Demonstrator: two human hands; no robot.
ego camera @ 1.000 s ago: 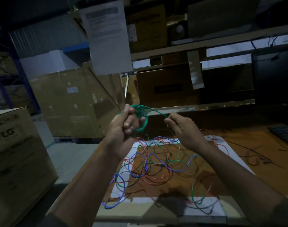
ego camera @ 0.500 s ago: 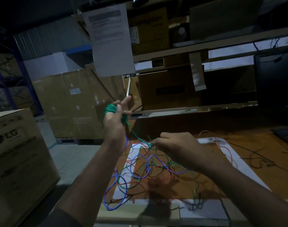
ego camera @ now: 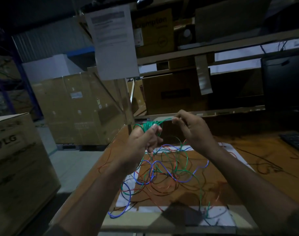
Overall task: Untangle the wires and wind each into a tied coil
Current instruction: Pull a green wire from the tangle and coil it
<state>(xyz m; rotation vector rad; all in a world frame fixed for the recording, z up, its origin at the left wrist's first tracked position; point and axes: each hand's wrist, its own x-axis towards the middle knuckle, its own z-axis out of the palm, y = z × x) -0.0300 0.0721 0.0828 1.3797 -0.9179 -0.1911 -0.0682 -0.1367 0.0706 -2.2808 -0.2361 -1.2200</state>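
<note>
Two bare forearms, no gloves.
The left hand (ego camera: 142, 140) and right hand (ego camera: 193, 132) wear no rings or watch; a dark sleeve cuff (ego camera: 298, 218) covers the right upper forearm.

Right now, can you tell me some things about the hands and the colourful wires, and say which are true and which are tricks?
1. The left hand holds a green coil. True.
2. The right hand is resting flat on the table. False: it is raised and pinches the green wire.
3. Blue, red and green wires lie tangled on the table. True.
4. The tangle lies on the LG box. False: the box stands off to the left, beside the table.
</note>
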